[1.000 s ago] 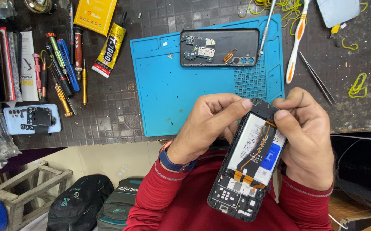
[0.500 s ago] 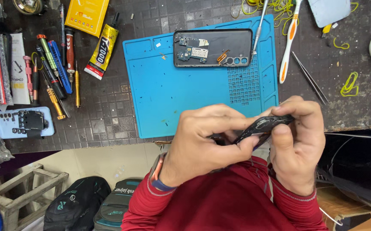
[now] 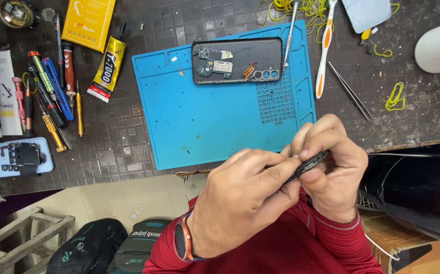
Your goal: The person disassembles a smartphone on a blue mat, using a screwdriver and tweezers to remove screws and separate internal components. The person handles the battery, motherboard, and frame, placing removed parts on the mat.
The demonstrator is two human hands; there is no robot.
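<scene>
While my left hand point(image 3: 240, 198) and right hand point(image 3: 331, 172) pinch the phone frame point(image 3: 308, 165) edge-on (at five o'clock off the blue mat point(image 3: 204, 127)), I judge hard squeezing could bend it; loose fingers could drop it.

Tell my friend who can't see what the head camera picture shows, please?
Two hands, left hand and right hand, grip a thin dark phone frame edge-on, just off the workbench's near edge. On the bench, a blue repair mat holds an opened phone back, with screwdrivers and a glue tube to its left.
</scene>
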